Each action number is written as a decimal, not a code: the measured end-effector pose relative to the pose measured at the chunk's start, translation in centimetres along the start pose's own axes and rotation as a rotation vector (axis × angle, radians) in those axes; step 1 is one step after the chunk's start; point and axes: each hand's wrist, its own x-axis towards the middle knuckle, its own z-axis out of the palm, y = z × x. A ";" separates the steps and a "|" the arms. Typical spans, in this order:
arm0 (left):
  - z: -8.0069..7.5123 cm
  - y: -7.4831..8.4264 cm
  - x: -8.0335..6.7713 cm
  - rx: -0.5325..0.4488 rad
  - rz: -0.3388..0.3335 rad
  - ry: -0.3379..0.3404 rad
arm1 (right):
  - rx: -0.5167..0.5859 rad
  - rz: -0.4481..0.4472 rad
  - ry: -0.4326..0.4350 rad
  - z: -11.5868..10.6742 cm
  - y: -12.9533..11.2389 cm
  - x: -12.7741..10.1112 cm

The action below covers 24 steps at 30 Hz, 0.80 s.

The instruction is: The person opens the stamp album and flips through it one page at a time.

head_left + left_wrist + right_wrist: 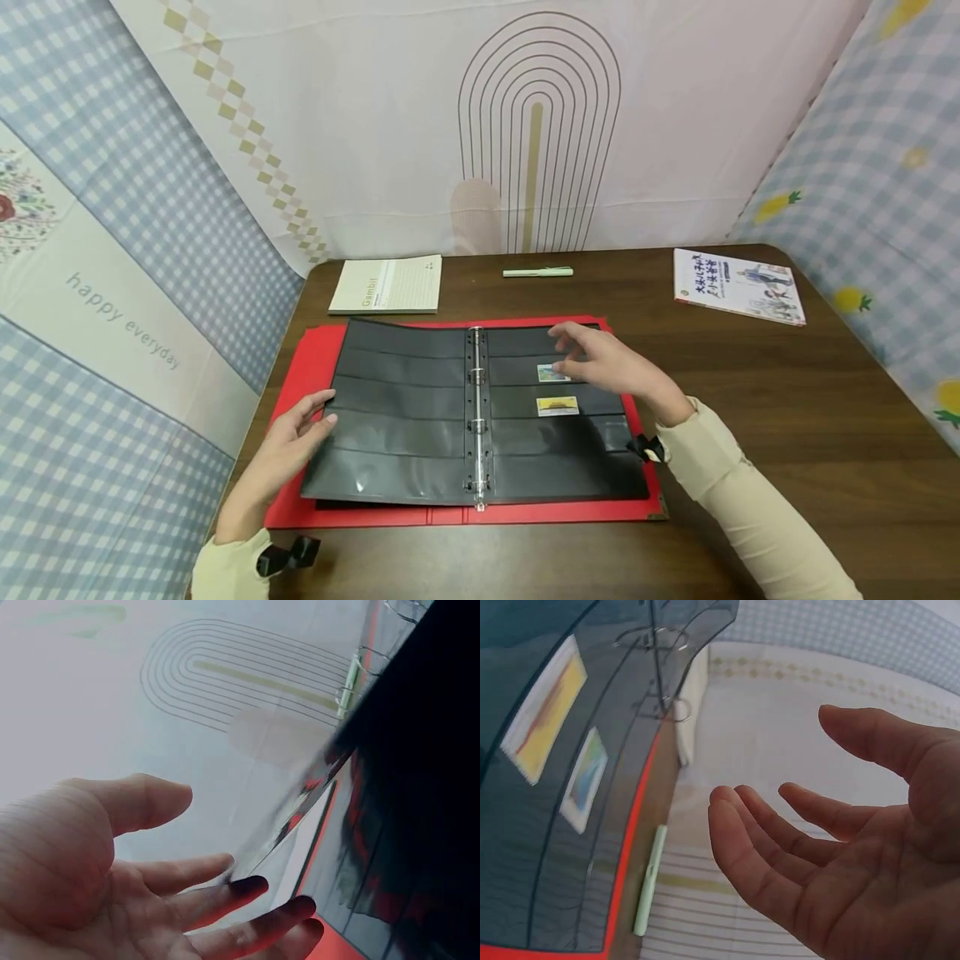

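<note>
A red ring binder [288, 492] lies spread on the table with black pocket pages on both sides of its metal rings [478, 425]. Two small stamps sit in pockets of the right page [558, 475]: a yellow one [557, 406] and, one row above, a green-blue one [552, 372], partly covered by my right hand [600, 358]. That hand is over the upper right page, fingers loosely bent, holding nothing. My left hand [292, 437] is at the outer edge of the left page [397, 392], which stands slightly raised; in the left wrist view its fingertips [304, 906] meet the page edge, thumb apart.
Behind the binder, a cream notebook [386, 285] lies at the left and a light green pen [537, 272] near the middle. A white picture book [738, 287] lies at the back right. Patterned cloths [390, 125] surround the brown table [750, 400].
</note>
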 end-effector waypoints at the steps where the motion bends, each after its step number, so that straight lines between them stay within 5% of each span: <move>1: 0.1 -0.1 0.0 0.005 -0.010 0.000 | -0.003 0.002 0.003 0.0 0.2 0.0; 16: 1.8 -0.3 0.0 0.054 -0.129 -0.027 | -0.020 0.035 0.026 0.1 3.6 0.2; 24: 2.6 0.0 -0.1 0.111 -0.142 0.025 | -0.127 0.056 -0.016 0.0 5.7 1.1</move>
